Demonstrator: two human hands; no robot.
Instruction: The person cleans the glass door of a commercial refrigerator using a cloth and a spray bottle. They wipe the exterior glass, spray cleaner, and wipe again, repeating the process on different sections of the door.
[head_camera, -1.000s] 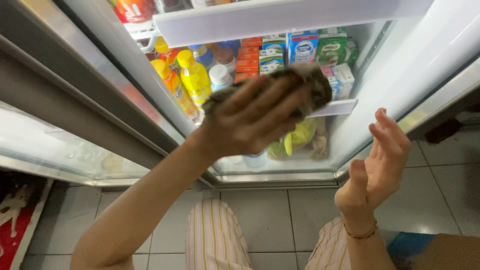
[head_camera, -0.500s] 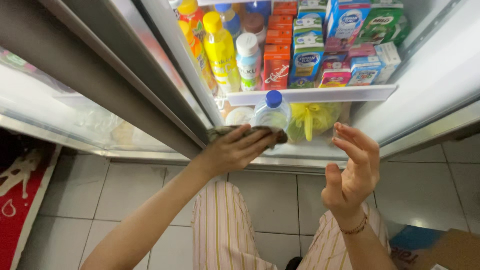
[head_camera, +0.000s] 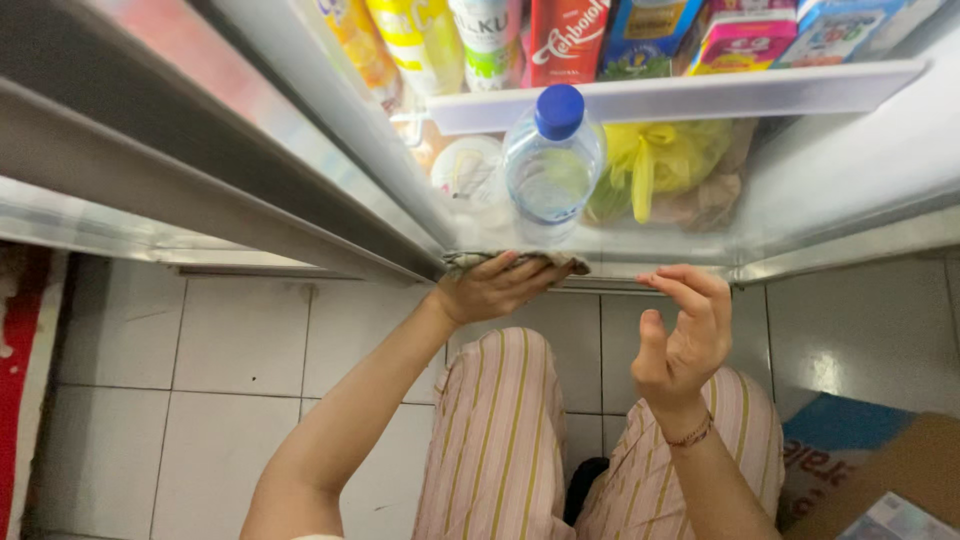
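Pressing crumpled cloth (head_camera: 515, 262) under left hand (head_camera: 495, 290).

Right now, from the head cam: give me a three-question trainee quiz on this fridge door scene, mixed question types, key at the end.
1. True or false: the left hand presses a cloth against the lower edge of the fridge door shelf.
2. Multiple choice: what colour is the cap of the clear water bottle on the bottom shelf? A) red B) blue C) green
3. Fill in: the right hand is open and holds ____.

Key: 1 true; 2 B; 3 nothing. The right hand hovers just below the shelf edge, fingers curled, with a bracelet at the wrist. A yellow plastic bag sits beside the bottle.
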